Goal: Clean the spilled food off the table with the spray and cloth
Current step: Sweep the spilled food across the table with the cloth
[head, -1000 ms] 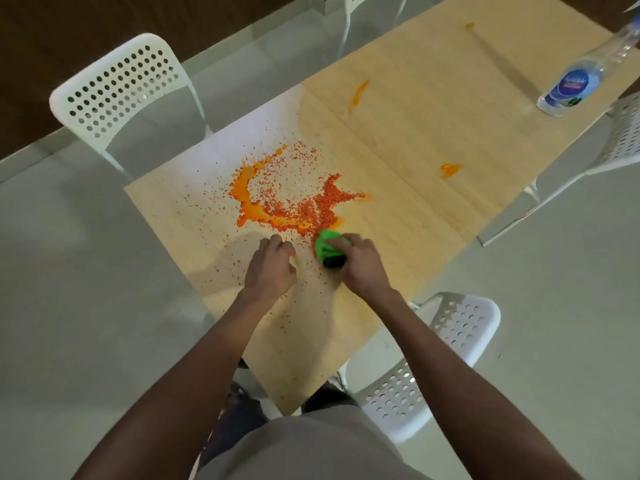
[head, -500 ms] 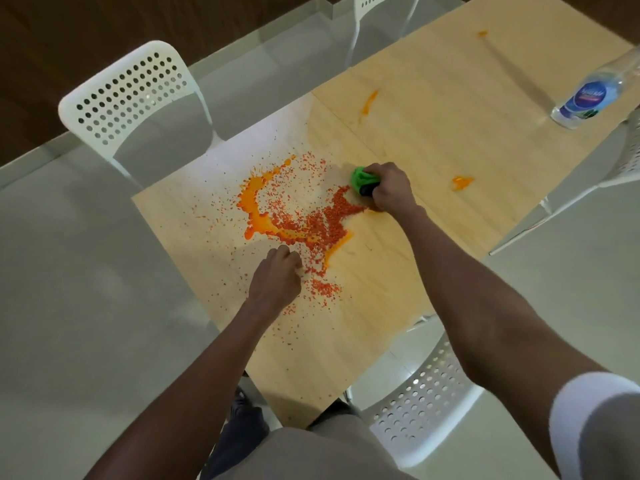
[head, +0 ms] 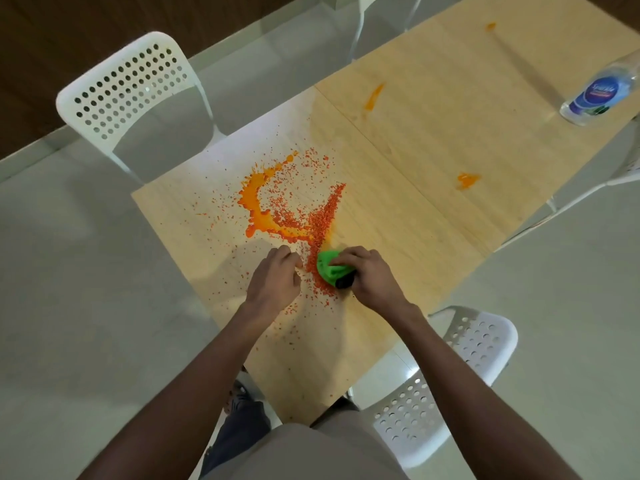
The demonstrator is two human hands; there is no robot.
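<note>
The right hand [head: 370, 277] grips a bunched green cloth [head: 331, 270], fingers curled over it, pressing it onto the light wooden table [head: 415, 140] at the near end of the orange spill [head: 294, 216]. Just left of the cloth, the left hand [head: 273, 280] rests on the tabletop with fingers curled under, holding nothing visible. The spray bottle [head: 602, 95] lies well beyond the spill, at the table's far right edge.
</note>
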